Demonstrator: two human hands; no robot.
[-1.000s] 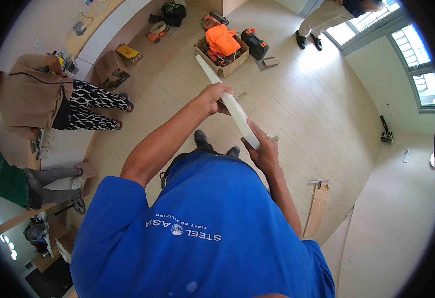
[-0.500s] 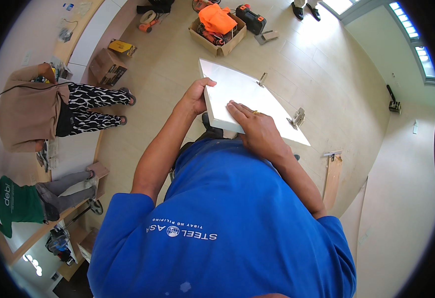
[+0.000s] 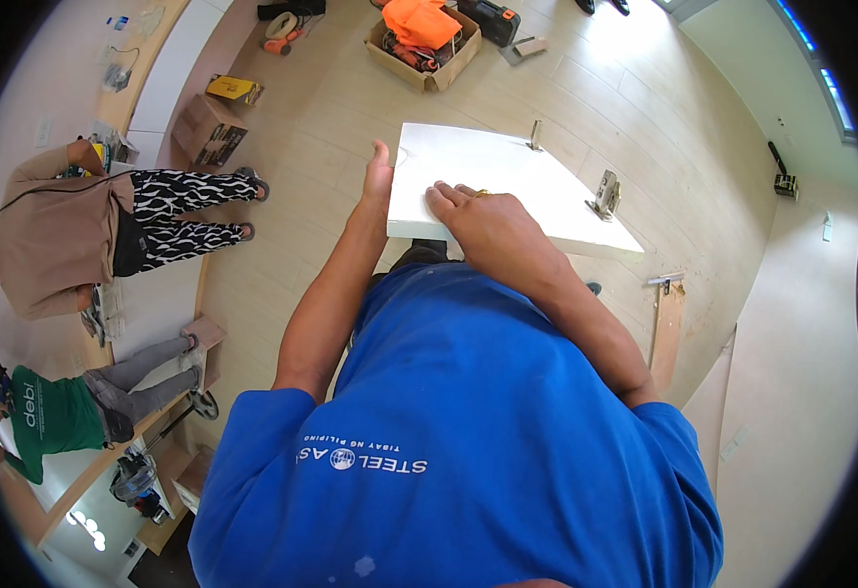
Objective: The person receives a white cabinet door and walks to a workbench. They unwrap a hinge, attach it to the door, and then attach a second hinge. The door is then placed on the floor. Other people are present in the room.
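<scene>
A white cabinet door [image 3: 468, 162] lies tilted in front of my body, with two metal hinges standing up along its far right edge: a farther hinge [image 3: 535, 135] and a nearer hinge [image 3: 605, 196]. At the door's left edge, my left hand [image 3: 378, 181] supports it; the thumb points up beside the edge, while the other fingers are hidden by the door. My right hand [image 3: 496, 225] rests palm down on the white face near the front edge, its fingers stretched out. A ring shows on one finger.
Far ahead on the floor stand a cardboard box [image 3: 439, 73] of tools with orange cloth, and a black case [image 3: 488, 22]. To the left, two people, one in a brown shirt [image 3: 66, 216], one in green [image 3: 56, 412], work at a counter. A wooden board [image 3: 667, 333] lies right.
The door has turned slightly and shifted right, its hinges now standing more upright. My left thumb has lifted off the door's face. My right hand has slid a little left and nearer.
</scene>
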